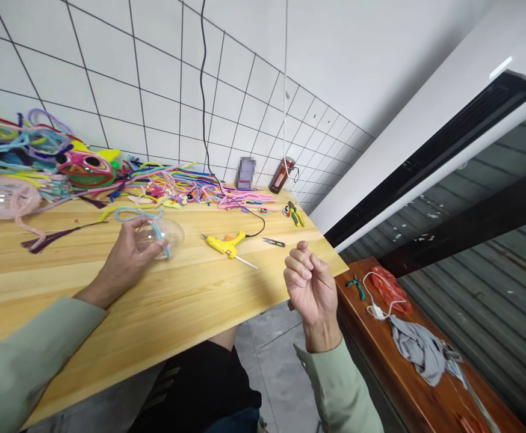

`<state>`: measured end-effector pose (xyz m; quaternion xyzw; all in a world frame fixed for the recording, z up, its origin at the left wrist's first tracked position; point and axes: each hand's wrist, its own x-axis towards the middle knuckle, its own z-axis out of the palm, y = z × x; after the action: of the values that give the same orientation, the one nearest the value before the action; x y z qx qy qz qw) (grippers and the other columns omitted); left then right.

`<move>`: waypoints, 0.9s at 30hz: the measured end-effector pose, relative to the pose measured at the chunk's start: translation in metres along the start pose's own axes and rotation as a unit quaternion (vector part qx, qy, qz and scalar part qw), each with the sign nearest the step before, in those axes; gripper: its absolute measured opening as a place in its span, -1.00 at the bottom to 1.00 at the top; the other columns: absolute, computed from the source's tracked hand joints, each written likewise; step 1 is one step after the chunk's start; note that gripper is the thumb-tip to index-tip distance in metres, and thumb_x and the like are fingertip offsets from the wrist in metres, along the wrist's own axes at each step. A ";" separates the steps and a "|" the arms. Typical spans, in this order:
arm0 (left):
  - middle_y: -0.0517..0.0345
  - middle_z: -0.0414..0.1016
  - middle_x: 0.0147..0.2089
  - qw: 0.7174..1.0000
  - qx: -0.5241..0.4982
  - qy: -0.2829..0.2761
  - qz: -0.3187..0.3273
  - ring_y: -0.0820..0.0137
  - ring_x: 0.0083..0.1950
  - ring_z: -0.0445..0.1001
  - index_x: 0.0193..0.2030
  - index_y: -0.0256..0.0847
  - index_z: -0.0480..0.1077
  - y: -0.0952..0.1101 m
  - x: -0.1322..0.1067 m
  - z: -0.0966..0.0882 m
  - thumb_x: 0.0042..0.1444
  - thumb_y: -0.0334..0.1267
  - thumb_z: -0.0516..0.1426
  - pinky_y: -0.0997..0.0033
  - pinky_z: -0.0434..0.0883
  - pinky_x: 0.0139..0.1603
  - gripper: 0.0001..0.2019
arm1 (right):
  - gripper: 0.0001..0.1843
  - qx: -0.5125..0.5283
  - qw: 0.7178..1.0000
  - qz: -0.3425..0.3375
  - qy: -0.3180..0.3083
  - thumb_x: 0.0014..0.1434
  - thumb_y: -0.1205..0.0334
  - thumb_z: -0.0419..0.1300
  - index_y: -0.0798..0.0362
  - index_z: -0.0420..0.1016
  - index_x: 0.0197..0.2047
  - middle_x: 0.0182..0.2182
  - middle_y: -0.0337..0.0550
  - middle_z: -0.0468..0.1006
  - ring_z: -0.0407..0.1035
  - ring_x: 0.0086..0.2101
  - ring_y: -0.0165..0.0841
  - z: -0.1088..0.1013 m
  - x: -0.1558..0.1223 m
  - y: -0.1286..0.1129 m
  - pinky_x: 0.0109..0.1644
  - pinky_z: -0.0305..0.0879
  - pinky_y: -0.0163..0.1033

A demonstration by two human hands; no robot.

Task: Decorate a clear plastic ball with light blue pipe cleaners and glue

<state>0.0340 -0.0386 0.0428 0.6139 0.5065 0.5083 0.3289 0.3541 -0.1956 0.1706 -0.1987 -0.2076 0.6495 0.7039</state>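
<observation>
My left hand [125,255] rests on the wooden table [191,300] with its fingers wrapped round a clear plastic ball [166,236]; a light blue pipe cleaner [157,231] runs across the ball. My right hand [310,285] hovers at the table's right edge, palm toward me, fingers curled in loosely with nothing visible in them. A yellow glue gun [227,244] with a black cord lies between the hands, and small snips [274,242] lie just beyond it.
A heap of coloured pipe cleaners [109,174] lines the back of the table by the tiled wall. Yellow-green pliers [295,213] and a dark red cup [283,174] sit far right. A brown bench [402,373] holds a red bag, grey cloth and white charger.
</observation>
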 end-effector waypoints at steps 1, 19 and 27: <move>-0.07 0.45 0.22 1.000 -0.005 -0.001 -0.002 0.05 0.19 0.55 0.20 -0.14 0.24 0.000 0.000 0.000 0.09 0.07 0.30 -0.09 0.61 0.18 -0.37 | -0.66 -0.002 1.000 -0.001 0.007 0.15 0.45 0.43 0.03 0.47 -0.06 -0.45 -0.42 0.29 0.20 -0.50 -0.54 -0.001 0.001 0.000 -0.47 0.32 -0.47; -0.13 0.38 0.26 0.999 -0.042 0.002 0.023 0.00 0.20 0.57 0.17 -0.11 0.21 -0.007 0.008 0.004 0.04 0.05 0.33 -0.05 0.65 0.08 -0.36 | -0.72 -0.559 0.817 -0.125 0.068 0.18 0.10 0.45 -0.06 0.65 -0.04 0.00 -0.06 0.71 0.57 -0.01 -0.18 -0.108 0.022 -0.005 0.14 0.47 0.00; -0.11 0.40 0.30 0.993 -0.114 -0.036 -0.011 0.06 0.20 0.60 0.24 -0.08 0.18 -0.011 0.005 0.005 0.07 0.05 0.35 0.05 0.66 0.06 -0.31 | -0.52 -0.830 0.510 -0.167 -0.155 0.26 0.44 0.16 -0.10 0.64 0.16 0.15 -0.01 0.68 0.53 0.19 -0.05 -0.119 0.113 0.027 0.33 0.41 0.21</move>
<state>0.0361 -0.0307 0.0331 0.5844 0.4401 0.5367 0.4204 0.4053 -0.0817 0.0608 -0.5502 -0.7868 0.0724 0.2700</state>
